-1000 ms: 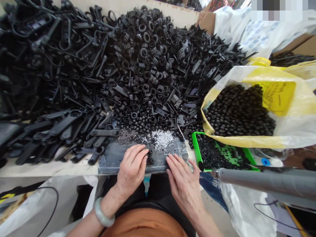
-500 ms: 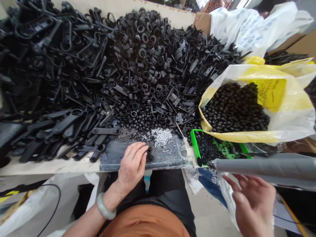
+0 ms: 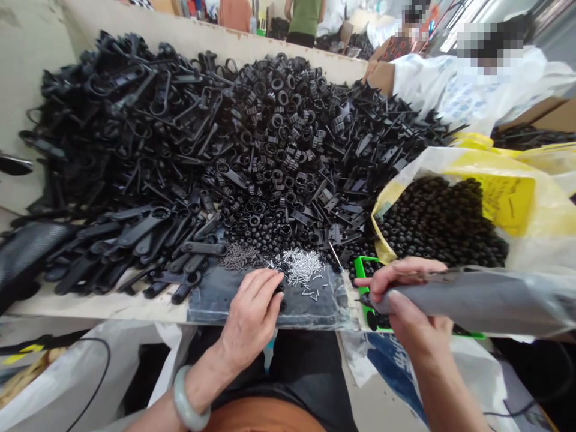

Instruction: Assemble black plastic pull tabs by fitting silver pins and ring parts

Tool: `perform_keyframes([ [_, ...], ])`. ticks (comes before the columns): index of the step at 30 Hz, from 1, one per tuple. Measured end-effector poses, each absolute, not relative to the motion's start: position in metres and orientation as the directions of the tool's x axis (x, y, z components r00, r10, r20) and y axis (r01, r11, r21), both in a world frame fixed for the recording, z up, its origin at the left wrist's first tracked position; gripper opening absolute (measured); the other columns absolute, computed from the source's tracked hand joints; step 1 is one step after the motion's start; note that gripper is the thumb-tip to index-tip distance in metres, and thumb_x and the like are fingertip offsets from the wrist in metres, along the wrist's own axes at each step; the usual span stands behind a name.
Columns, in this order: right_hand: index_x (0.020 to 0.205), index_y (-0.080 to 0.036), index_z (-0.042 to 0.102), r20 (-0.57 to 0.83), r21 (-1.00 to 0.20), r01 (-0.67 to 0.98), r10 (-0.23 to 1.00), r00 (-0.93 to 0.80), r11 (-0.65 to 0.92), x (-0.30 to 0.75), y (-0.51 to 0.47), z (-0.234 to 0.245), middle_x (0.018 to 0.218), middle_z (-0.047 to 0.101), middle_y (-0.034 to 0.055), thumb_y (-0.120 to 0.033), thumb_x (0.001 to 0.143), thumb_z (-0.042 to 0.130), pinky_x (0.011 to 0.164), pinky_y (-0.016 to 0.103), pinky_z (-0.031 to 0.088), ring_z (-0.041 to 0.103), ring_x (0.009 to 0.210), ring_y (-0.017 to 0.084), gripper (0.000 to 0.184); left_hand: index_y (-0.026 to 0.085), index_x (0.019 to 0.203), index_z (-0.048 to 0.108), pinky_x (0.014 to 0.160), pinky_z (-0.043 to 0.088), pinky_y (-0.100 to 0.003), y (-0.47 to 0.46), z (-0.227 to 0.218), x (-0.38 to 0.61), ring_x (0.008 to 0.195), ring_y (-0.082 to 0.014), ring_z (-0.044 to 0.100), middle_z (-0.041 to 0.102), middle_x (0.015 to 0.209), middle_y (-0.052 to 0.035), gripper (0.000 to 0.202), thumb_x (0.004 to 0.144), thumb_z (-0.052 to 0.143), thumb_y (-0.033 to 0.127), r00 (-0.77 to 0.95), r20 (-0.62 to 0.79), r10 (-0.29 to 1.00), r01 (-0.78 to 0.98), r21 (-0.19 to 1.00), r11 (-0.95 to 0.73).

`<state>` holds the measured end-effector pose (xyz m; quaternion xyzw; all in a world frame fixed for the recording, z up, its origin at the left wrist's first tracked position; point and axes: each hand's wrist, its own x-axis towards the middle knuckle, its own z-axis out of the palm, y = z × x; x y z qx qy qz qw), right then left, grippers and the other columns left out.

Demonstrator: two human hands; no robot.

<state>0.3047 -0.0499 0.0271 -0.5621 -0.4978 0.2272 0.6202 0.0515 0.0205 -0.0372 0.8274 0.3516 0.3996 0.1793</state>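
My left hand (image 3: pixel 252 315) rests on the dark work board (image 3: pixel 310 309), its fingers curled and closed around a small black plastic part (image 3: pixel 282 300) that shows only at its edge. Just beyond the fingertips lies a heap of short silver pins (image 3: pixel 302 267), with a pile of small brownish-grey screws (image 3: pixel 240 257) to its left. My right hand (image 3: pixel 416 312) is wrapped around the front of a grey cylindrical electric screwdriver (image 3: pixel 486 299), which lies level with its tip toward the left. Under it, a green tray (image 3: pixel 360 267) of small black parts is mostly covered.
Behind the board rises a large mound of black plastic parts (image 3: pixel 279 132). Black handle-like pieces (image 3: pixel 148 234) lie at left. On the right stands a plastic bag (image 3: pixel 535 240) full of black beads (image 3: pixel 441 222). A thin metal rod (image 3: pixel 335 255) sticks out near the tray. Other people are behind.
My right hand has moved up and left from below the screwdriver and now grips it. My left hand keeps its place on the board. The view has tilted up, showing more background.
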Motion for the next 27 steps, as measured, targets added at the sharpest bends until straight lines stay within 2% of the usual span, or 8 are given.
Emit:
perform_keyframes([
  [2,0.104,-0.026,0.052,0.372,-0.926,0.213,0.845,0.385,0.310,0.296,-0.041,0.024,0.079,0.068,-0.0035,-0.023,0.086,0.069,0.066,0.040,0.062,0.067,0.062,0.017,0.026,0.020,0.128,0.063,0.099,0.058,-0.045,0.023,-0.040,0.052,0.110,-0.0244,0.067,0.073,0.116,-0.0093,0.030,0.099,0.055,0.012,0.440,0.540,0.717,0.424,0.579,-0.696],
  [5,0.101,-0.027,0.049,0.384,-0.921,0.134,0.795,0.470,0.366,0.283,-0.026,0.017,0.078,0.068,-0.0064,-0.016,0.085,0.067,0.057,0.032,0.059,0.059,0.050,0.012,0.026,0.020,0.128,0.064,0.098,0.058,-0.044,0.024,-0.046,0.051,0.109,-0.0242,0.067,0.073,0.116,-0.0094,0.030,0.099,0.057,0.013,0.457,0.529,0.715,0.410,0.588,-0.697],
  [9,0.106,-0.022,0.057,0.319,-0.933,0.060,0.740,0.593,0.354,0.270,-0.010,0.001,0.066,0.060,-0.0088,-0.020,0.084,0.065,0.048,0.025,0.049,0.048,0.042,0.008,0.024,0.018,0.126,0.065,0.097,0.058,-0.041,0.023,-0.051,0.051,0.107,-0.0225,0.067,0.074,0.112,-0.0089,0.029,0.099,0.058,0.010,0.455,0.520,0.723,0.400,0.606,-0.687],
  [12,0.093,-0.021,0.056,0.297,-0.943,0.068,0.727,0.619,0.327,0.267,-0.005,-0.008,0.062,0.056,-0.0087,-0.024,0.084,0.063,0.048,0.024,0.046,0.046,0.042,0.008,0.012,0.018,0.122,0.067,0.094,0.059,-0.039,0.023,-0.052,0.052,0.102,-0.0213,0.068,0.075,0.107,-0.0077,0.027,0.098,0.058,0.008,0.443,0.533,0.721,0.389,0.610,-0.690],
  [14,0.087,-0.022,0.053,0.301,-0.943,0.078,0.727,0.618,0.324,0.268,-0.005,-0.012,0.062,0.056,-0.0079,-0.024,0.084,0.064,0.048,0.025,0.046,0.047,0.043,0.008,0.011,0.018,0.119,0.069,0.093,0.059,-0.038,0.023,-0.052,0.052,0.100,-0.0208,0.069,0.075,0.105,-0.0074,0.026,0.098,0.058,0.007,0.444,0.536,0.718,0.382,0.611,-0.693],
  [27,0.086,-0.023,0.051,0.341,-0.921,0.062,0.720,0.605,0.384,0.267,0.000,-0.022,0.067,0.059,-0.0079,-0.023,0.085,0.064,0.047,0.024,0.046,0.046,0.042,0.008,0.013,0.015,0.114,0.071,0.090,0.060,-0.035,0.026,-0.051,0.049,0.095,-0.0199,0.071,0.078,0.100,-0.0067,0.022,0.095,0.063,0.007,0.452,0.551,0.701,0.345,0.617,-0.707],
])
